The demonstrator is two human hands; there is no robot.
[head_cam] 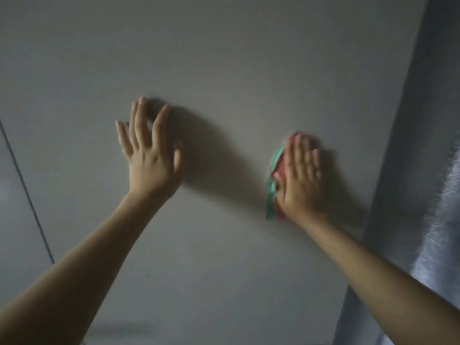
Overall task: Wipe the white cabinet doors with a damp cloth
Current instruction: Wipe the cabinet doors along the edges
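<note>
Two bare forearms reach up from the near edge, well apart. The left hand (pixel 149 155) lies flat with fingers spread against the white cabinet door (pixel 224 58), holding nothing. To the right, the right hand (pixel 300 178) presses with straight fingers on a red and green cloth (pixel 273 175), pinning it to the same door. Farther right hangs a grey curtain (pixel 408 145); a dark door seam (pixel 27 192) runs at far left

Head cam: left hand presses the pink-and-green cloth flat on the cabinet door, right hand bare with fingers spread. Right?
Sides are swapped. In the head view the right hand presses the pink-and-green cloth flat on the cabinet door; the left hand is bare, fingers spread.
</note>
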